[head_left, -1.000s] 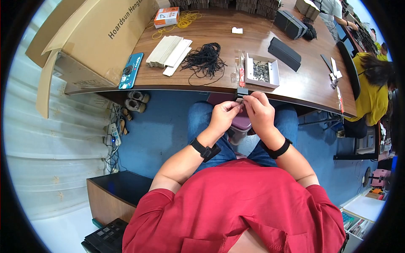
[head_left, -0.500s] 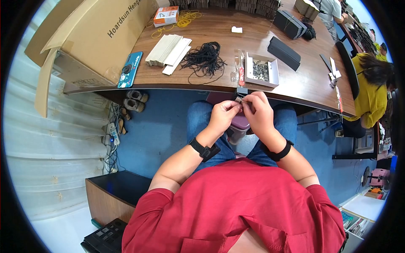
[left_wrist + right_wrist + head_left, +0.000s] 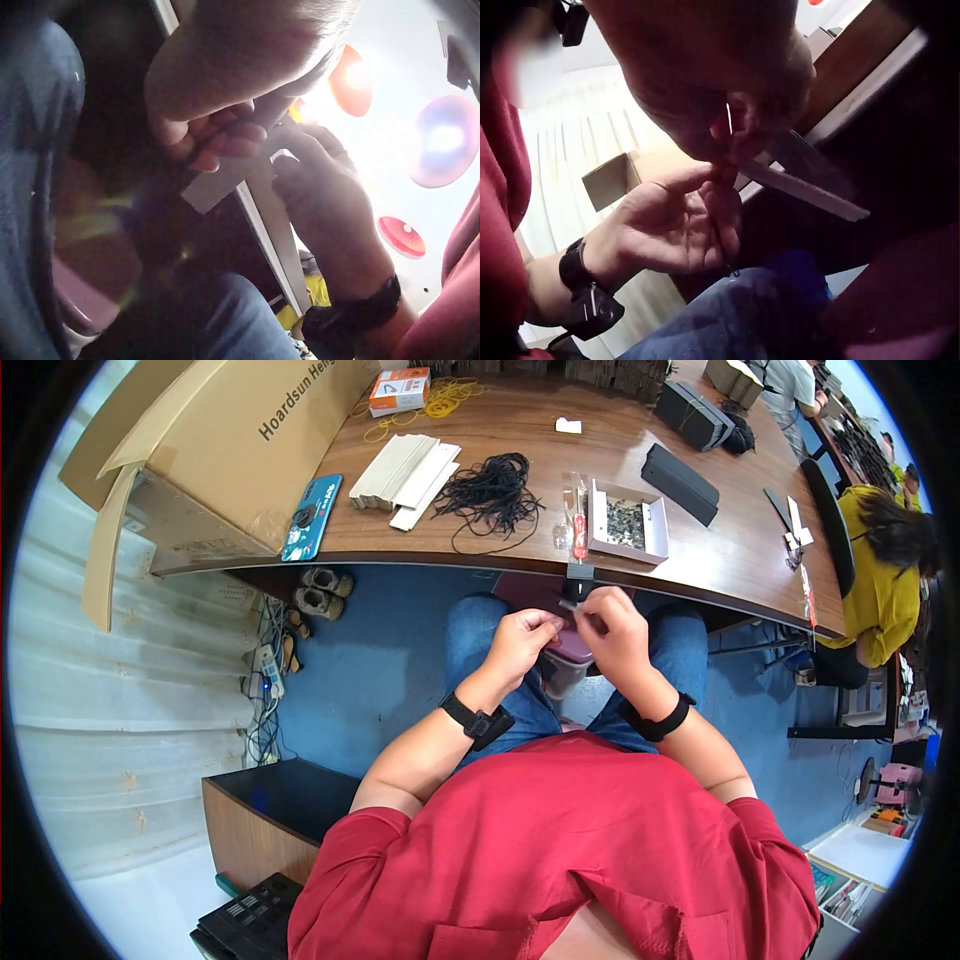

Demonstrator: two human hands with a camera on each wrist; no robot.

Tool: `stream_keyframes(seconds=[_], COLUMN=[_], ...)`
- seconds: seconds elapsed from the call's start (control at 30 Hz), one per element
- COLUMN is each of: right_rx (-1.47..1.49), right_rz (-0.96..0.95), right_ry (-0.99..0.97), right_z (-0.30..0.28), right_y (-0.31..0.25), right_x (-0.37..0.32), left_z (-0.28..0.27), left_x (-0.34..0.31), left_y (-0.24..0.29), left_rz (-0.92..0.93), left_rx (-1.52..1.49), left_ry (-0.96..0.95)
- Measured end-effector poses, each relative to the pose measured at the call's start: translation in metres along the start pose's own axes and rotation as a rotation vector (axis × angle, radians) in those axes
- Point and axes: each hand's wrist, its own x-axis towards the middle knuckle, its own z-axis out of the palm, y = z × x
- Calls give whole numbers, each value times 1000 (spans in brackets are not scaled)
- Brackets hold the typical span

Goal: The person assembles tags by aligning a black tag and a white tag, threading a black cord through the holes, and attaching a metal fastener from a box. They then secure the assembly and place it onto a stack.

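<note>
My left hand (image 3: pixel 520 645) pinches a thin black cord (image 3: pixel 718 231) between thumb and fingers. The cord runs down across the palm in the right wrist view, with a small dark piece (image 3: pixel 735 274) at its lower end. My right hand (image 3: pixel 614 635) pinches a pale flat strip (image 3: pixel 810 189), which sticks out past the fingertips towards the table. Both hands' fingertips come close together over my lap, below the table edge. In the left wrist view, the strip (image 3: pixel 214 187) shows between the two hands. A black block (image 3: pixel 577 586) sits at the table edge just beyond them.
On the table (image 3: pixel 560 470) lie a tangle of black cords (image 3: pixel 490 492), a stack of pale card strips (image 3: pixel 395 472), a white box of small dark parts (image 3: pixel 660 535) and a black case (image 3: pixel 680 484). A large carton (image 3: pixel 220 460) stands at the left. Another person (image 3: pixel 880 580) sits at the right.
My hands have drawn slightly apart, the left one moving a little left. The pale strip shows more plainly at my right fingertips. The head view has shifted slightly.
</note>
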Motion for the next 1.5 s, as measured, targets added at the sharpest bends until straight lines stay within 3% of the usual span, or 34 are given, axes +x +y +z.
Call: stream_keyframes(seconds=[0.1, 0.13, 0.23, 0.4, 0.53, 0.63, 0.8, 0.9, 1.03, 1.07, 1.17, 1.23, 1.3, 1.5], right_rx=[-8, 133, 537, 691, 1189, 1735, 2072, 2047, 2185, 2150, 1775, 1164, 849, -87], right_rz=[77, 123, 621, 732, 1017, 1245, 1159, 1149, 964, 1048, 942, 799, 652, 22], right_ry=[-232, -226, -78, -59, 24, -13, -214, -48, -272, -222, -525, -633, -665, -324], right_z=[-5, -4, 0, 4, -2, -15, -16, -12, -11, -13, -26, -30, -34, -6], right_y=[-8, 3, 7, 10, 9, 10, 21, 17, 24, 22, 7, -10, -34, -26], right_x=[-4, -8, 1, 5, 9, 13, 2, -5, -9, -9, 1, 9, 13, -6], left_z=[-5, -5, -2, -1, -10, -21, -26, -24, -23, -22, -9, -3, 0, -1], left_x=[1, -2, -4, -6, -11, -18, -25, -23, -21, -22, -24, -24, -21, -22], left_y=[-7, -6, 0, 0, 5, 17, 38, 41, 39, 41, 54, 55, 51, 40], left_rz=[19, 13, 8, -22, -41, -125, -168, -168, -201, -207, -171, -150, -151, -339], left_rx=[37, 45, 44, 55, 53, 18, -6, 11, -17, -41, -16, -5, -32, -366], left_ry=[-45, -49, -48, -37, -34, -45, -49, -46, -42, -53, -58, -63, -85, -110])
